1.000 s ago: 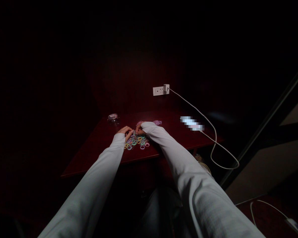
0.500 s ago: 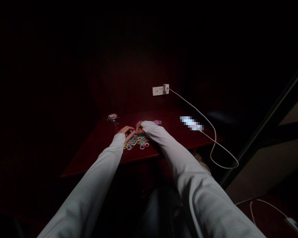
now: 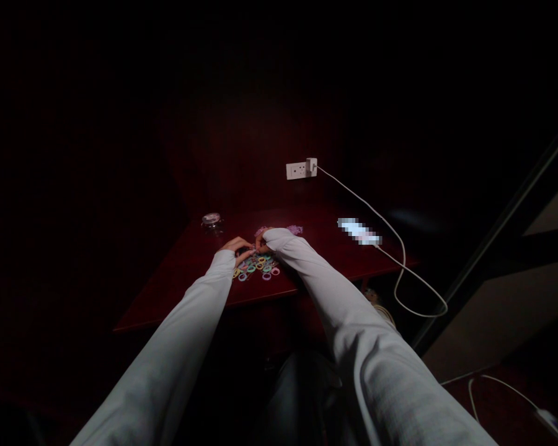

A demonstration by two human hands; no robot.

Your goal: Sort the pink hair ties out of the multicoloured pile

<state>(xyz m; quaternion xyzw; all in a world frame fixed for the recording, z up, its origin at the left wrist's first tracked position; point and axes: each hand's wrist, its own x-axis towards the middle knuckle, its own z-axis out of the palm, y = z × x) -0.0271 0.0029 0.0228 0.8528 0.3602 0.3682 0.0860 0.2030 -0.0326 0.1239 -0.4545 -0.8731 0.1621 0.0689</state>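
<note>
Small pastel rings that look like hair ties (image 3: 266, 277) lie in a loose pile near the table's front edge, in yellow, green, purple and pink. Over the back of this pile, my left hand (image 3: 238, 245) has its thumb and fingers brought together at the tips. My right hand (image 3: 260, 241) meets it there with bent, closed fingers, partly covered by its own pale sleeve. Whatever small thing is between the fingertips is too tiny and dark to make out. Behind my right wrist lies a purple bunch (image 3: 295, 230), with a pinkish one (image 3: 261, 230) beyond the fingers.
A clear jar with a lid (image 3: 211, 221) stands at the table's back left. On the right lies a lit phone (image 3: 359, 231), its white cable (image 3: 367, 204) looping past the table edge to a charger in the wall socket (image 3: 301, 170). The dark red table (image 3: 167, 285) is dimly lit.
Both hands stay at almost the same spot over the rings. The left fingers have shifted slightly. Nothing else has visibly moved.
</note>
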